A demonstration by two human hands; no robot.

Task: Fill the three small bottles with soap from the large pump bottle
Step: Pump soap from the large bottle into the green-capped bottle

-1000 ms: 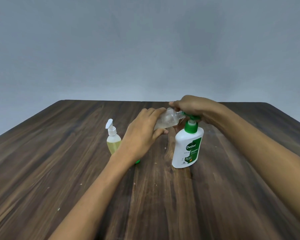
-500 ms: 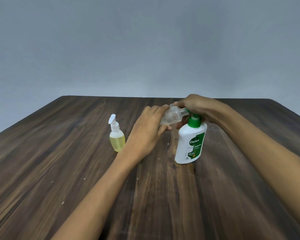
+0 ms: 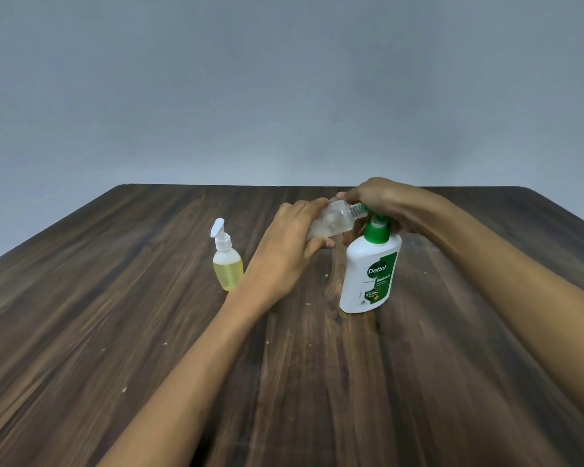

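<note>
Our left fingers point(image 3: 312, 210) wrap the body of a clear small bottle point(image 3: 334, 221), holding it tipped on its side in the air with its open threaded neck pointing toward the pump, while the left hand point(image 3: 292, 246) steadies it from behind. Our right hand point(image 3: 376, 198) is cupped over the green pump head point(image 3: 376, 230) of the large pump bottle point(image 3: 370, 274), fingers closed down on the top; the nozzle itself is mostly hidden under that hand, so we can only guess that it sits at or just inside the small bottle's mouth. We judge the step in hand to be the filling of this small bottle, which looks nearly empty, perhaps with a thin film of soap inside. The next move calls for keeping the neck tight against the spout, pressing the pump straight down so the tall white bottle does not tip, and holding the small bottle level enough that nothing runs back out. Counting outward: one large pump bottle, standing upright on the table point(image 3: 115, 332); one clear small bottle in our grip; one more small bottle with a white pump cap point(image 3: 227, 261), standing to the left, well apart from the big one, and already holding yellowish soap. That makes two small bottles in sight; the third we cannot find in this view.
</note>
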